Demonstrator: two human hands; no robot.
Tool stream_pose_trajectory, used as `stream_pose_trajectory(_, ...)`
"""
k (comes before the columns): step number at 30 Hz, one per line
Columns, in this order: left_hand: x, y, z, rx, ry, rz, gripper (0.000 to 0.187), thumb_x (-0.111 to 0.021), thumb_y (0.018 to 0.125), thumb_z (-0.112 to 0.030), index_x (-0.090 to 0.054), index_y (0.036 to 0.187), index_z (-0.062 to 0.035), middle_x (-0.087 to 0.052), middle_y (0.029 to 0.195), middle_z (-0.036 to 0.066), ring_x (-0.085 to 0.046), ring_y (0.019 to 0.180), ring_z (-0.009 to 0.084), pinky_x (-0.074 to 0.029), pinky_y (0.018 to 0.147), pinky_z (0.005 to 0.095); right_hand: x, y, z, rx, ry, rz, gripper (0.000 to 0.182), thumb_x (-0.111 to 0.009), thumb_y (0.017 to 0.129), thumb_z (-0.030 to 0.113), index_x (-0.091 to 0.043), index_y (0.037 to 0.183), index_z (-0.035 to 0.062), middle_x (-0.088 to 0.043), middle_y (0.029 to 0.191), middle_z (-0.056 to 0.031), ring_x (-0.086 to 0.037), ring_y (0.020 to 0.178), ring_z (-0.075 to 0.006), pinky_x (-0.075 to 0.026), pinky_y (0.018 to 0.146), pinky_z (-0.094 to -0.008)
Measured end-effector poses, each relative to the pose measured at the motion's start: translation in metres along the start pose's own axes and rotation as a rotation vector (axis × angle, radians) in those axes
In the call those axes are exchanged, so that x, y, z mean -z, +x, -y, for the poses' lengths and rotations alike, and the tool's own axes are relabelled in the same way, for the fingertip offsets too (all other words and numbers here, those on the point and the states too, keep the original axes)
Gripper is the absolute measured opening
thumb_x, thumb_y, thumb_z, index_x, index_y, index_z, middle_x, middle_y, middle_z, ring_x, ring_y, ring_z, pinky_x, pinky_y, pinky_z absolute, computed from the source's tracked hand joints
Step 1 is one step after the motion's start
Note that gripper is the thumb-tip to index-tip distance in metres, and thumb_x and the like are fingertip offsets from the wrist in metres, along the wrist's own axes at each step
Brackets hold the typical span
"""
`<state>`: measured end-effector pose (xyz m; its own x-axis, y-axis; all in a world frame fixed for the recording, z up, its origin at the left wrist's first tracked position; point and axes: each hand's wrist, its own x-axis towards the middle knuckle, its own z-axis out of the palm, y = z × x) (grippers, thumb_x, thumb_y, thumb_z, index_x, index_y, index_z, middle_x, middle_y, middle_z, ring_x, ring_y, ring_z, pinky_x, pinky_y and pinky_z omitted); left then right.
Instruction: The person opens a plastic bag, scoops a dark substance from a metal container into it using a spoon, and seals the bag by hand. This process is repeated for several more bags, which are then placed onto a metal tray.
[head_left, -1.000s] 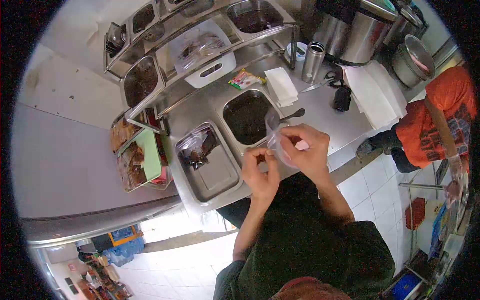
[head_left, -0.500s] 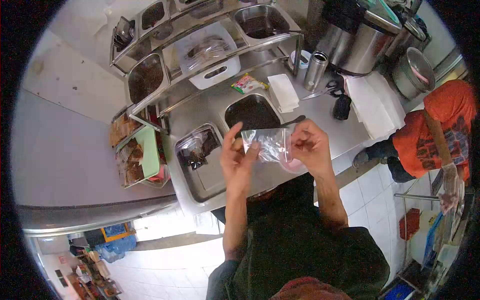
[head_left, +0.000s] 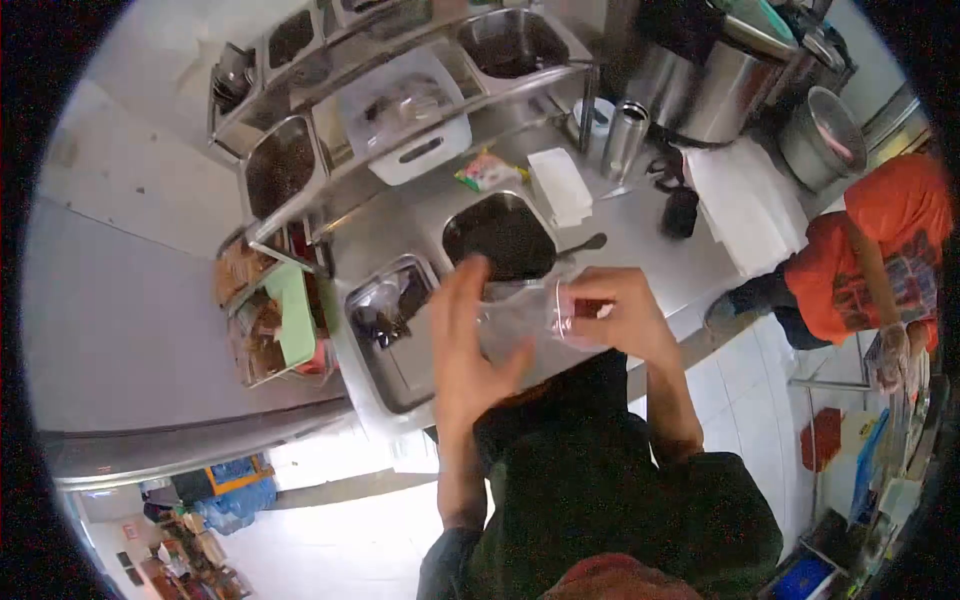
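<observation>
A small clear plastic zip bag (head_left: 512,315) hangs between my hands above the front of the steel counter. My right hand (head_left: 630,315) pinches it near its zip edge, fingers curled in. My left hand (head_left: 465,350) is at the bag's other side, its fingers and thumb spread wide and a little blurred. Just beyond the bag sits a steel pan (head_left: 500,235) of dark contents, with a dark spoon (head_left: 583,245) beside it. To the left, small dark packets (head_left: 385,318) lie in another steel pan (head_left: 400,375).
A white paper stack (head_left: 562,187), a colourful packet (head_left: 490,170) and a steel flask (head_left: 626,140) stand farther back. Scissors (head_left: 668,175) lie near white sheets (head_left: 740,200). Above is a rack with a white basket (head_left: 420,155). A person in orange (head_left: 870,260) stands at right.
My left hand has let go of the bag's left side and spread its fingers. My right hand has come slightly lower, still gripping the zip edge.
</observation>
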<state>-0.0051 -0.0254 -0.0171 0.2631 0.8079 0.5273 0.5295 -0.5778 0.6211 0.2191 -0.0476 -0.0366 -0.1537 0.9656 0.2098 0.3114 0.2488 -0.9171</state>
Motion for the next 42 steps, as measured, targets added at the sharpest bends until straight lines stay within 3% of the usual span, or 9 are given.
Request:
stream_pose_trajectory(2, 0.004, -0.005, -0.009, -0.011, -0.018, 0.265, 0.080, -0.086, 0.065, -0.017, -0.056, 0.138, -0.0044, -0.053, 0.140, 0.015, -0.045, 0.136, 0.0345, -0.030, 0.117, 0.0528, -0.002, 0.001, 0.004, 0.000, -0.059, 0.069, 0.021, -0.078, 0.072, 0.006, -0.075, 0.093, 0.0025, -0.070, 0.080, -0.0110, -0.066, 0.069, -0.0206, -0.053, 0.065, -0.0326)
stream_pose_trajectory(5, -0.011, -0.011, 0.002, -0.145, 0.031, 0.328, 0.077, -0.088, 0.061, -0.018, -0.060, 0.132, -0.0044, -0.060, 0.131, 0.016, -0.053, 0.129, 0.0373, -0.039, 0.111, 0.0510, -0.006, 0.004, 0.010, 0.044, -0.123, 0.106, 0.026, -0.079, 0.071, 0.008, -0.075, 0.096, 0.0025, -0.070, 0.082, -0.0133, -0.069, 0.071, -0.0254, -0.054, 0.066, -0.0352)
stream_pose_trajectory(12, -0.013, -0.024, 0.010, -0.058, -0.029, 0.278, 0.065, -0.090, 0.062, -0.020, -0.064, 0.120, -0.0045, -0.065, 0.122, 0.015, -0.056, 0.124, 0.0376, -0.040, 0.109, 0.0505, -0.004, 0.002, 0.008, -0.049, -0.088, 0.210, 0.022, -0.082, 0.075, 0.013, -0.076, 0.093, 0.0039, -0.070, 0.085, -0.0137, -0.069, 0.074, -0.0280, -0.055, 0.064, -0.0372)
stream_pose_trajectory(15, 0.000, -0.033, 0.015, 0.047, -0.046, 0.174, 0.062, -0.091, 0.064, -0.019, -0.065, 0.118, -0.0048, -0.066, 0.120, 0.015, -0.060, 0.118, 0.0360, -0.046, 0.104, 0.0473, 0.005, 0.015, -0.016, 0.187, -0.285, -0.311, 0.025, -0.081, 0.079, 0.017, -0.075, 0.101, 0.0056, -0.071, 0.089, -0.0141, -0.069, 0.079, -0.0331, -0.056, 0.067, -0.0409)
stream_pose_trajectory(18, 0.018, -0.050, 0.021, 0.226, -0.103, 0.066, 0.060, -0.092, 0.064, -0.019, -0.066, 0.117, -0.0051, -0.068, 0.117, 0.015, -0.065, 0.110, 0.0330, -0.052, 0.098, 0.0429, 0.027, 0.038, -0.030, 0.225, -0.752, -0.403, 0.033, -0.079, 0.083, 0.021, -0.070, 0.113, 0.0077, -0.071, 0.094, -0.0155, -0.068, 0.084, -0.0379, -0.056, 0.073, -0.0438)
stream_pose_trajectory(22, 0.037, -0.064, 0.030, 0.322, -0.078, -0.030, 0.065, -0.096, 0.062, -0.024, -0.067, 0.116, -0.0050, -0.071, 0.115, 0.015, -0.069, 0.105, 0.0305, -0.054, 0.093, 0.0399, 0.018, 0.048, -0.037, -0.093, -0.763, -0.038, 0.031, -0.077, 0.085, 0.024, -0.070, 0.107, 0.0028, -0.068, 0.090, -0.0169, -0.067, 0.081, -0.0359, -0.052, 0.072, -0.0452)
stream_pose_trajectory(25, 0.043, -0.071, 0.037, 0.295, -0.056, -0.082, 0.064, -0.095, 0.062, -0.019, -0.066, 0.118, -0.0037, -0.070, 0.116, 0.015, -0.070, 0.102, 0.0285, -0.055, 0.090, 0.0384, 0.008, 0.058, -0.016, 0.021, -0.865, 0.116, 0.019, -0.075, 0.085, 0.020, -0.073, 0.095, 0.0028, -0.066, 0.086, -0.0171, -0.067, 0.079, -0.0373, -0.052, 0.071, -0.0468)
stream_pose_trajectory(37, 0.045, -0.073, 0.045, 0.294, -0.070, -0.131, 0.064, -0.094, 0.063, -0.017, -0.065, 0.118, -0.0036, -0.069, 0.117, 0.014, -0.070, 0.100, 0.0260, -0.056, 0.088, 0.0385, 0.022, 0.088, -0.030, 0.170, -0.773, 0.161, 0.008, -0.069, 0.082, 0.010, -0.073, 0.086, 0.0042, -0.068, 0.083, -0.0174, -0.066, 0.079, -0.0413, -0.052, 0.073, -0.0482)
stream_pose_trajectory(42, 0.045, -0.064, 0.043, 0.323, -0.040, -0.148, 0.066, -0.095, 0.059, -0.017, -0.067, 0.118, -0.0042, -0.070, 0.112, 0.012, -0.070, 0.101, 0.0260, -0.055, 0.091, 0.0371, 0.027, 0.088, -0.043, 0.051, -0.510, 0.314, 0.014, -0.069, 0.088, 0.013, -0.072, 0.084, 0.0003, -0.064, 0.067, -0.0129, -0.062, 0.064, -0.0259, -0.046, 0.062, -0.0399)
